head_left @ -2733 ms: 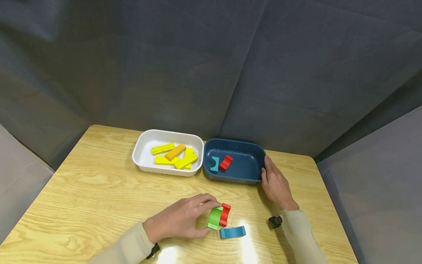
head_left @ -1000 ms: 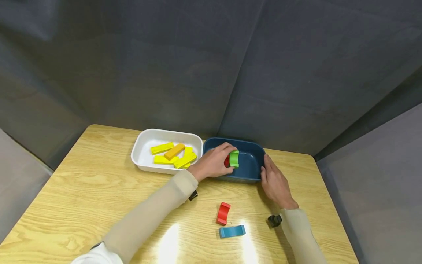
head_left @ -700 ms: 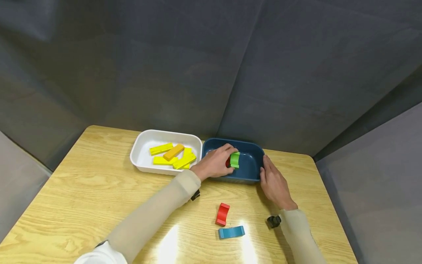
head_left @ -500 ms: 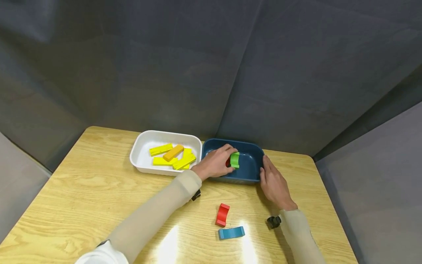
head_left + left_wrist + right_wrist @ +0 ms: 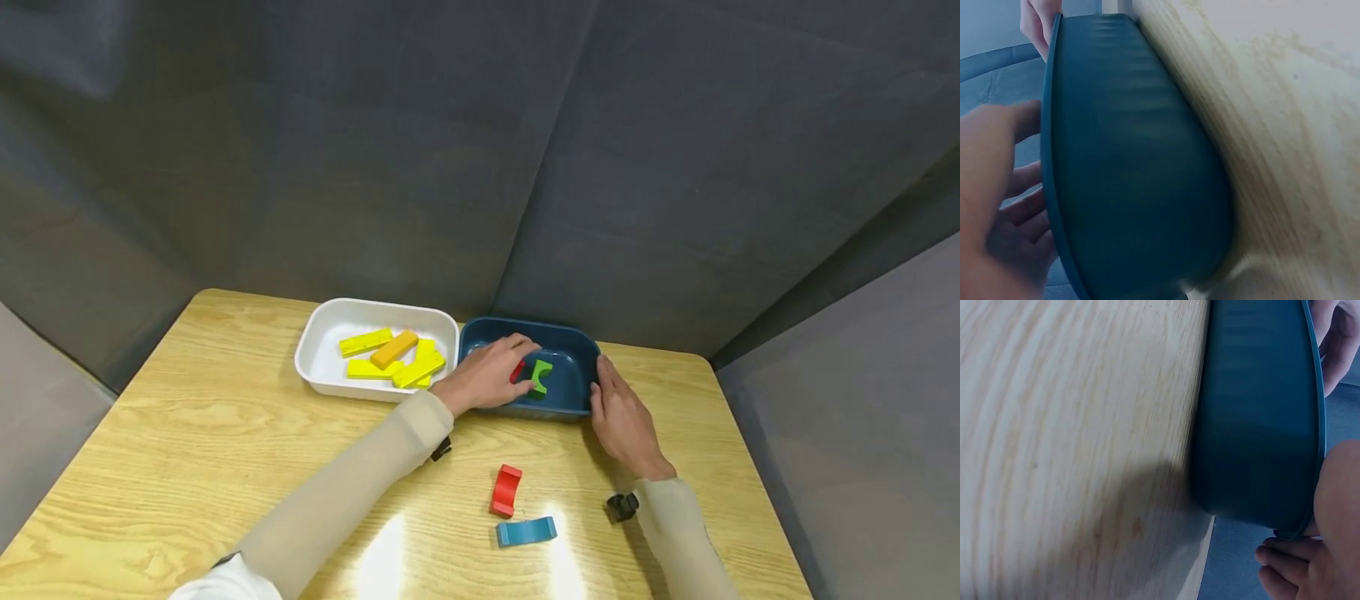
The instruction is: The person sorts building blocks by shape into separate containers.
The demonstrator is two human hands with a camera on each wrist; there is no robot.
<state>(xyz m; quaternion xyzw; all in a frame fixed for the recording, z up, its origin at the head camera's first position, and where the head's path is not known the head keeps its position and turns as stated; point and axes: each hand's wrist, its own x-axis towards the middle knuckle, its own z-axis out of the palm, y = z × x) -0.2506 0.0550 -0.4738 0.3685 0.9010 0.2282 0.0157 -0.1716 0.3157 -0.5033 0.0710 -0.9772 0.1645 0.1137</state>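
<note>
My left hand (image 5: 491, 372) is inside the dark blue bin (image 5: 579, 342), thumb and index finger spread apart. Just beyond the thumb tip sits a green arch-shaped block (image 5: 540, 377). A red arch block (image 5: 517, 372) shows partly under the palm; the teal block seen before is hidden. At the bin's right end, my right hand (image 5: 626, 421) holds the wall, its thumb by the rim and fingers along the outside. In the right wrist view, the right fingers (image 5: 1285, 562) reach down past the bin's end. In the left wrist view, the left hand (image 5: 1004, 187) hangs over the rim.
A white bin (image 5: 318, 337) with several yellow blocks and an orange block (image 5: 395, 349) touches the blue bin's left side. On the wooden table nearer me lie a red arch block (image 5: 506, 490) and a blue arch block (image 5: 527, 532). Dark cloth (image 5: 390, 167) hangs behind the table.
The left hand carried the green block from the table into the blue bin. Its fingers have since opened, and the block has dropped and turned over. The right hand has stayed at the bin.
</note>
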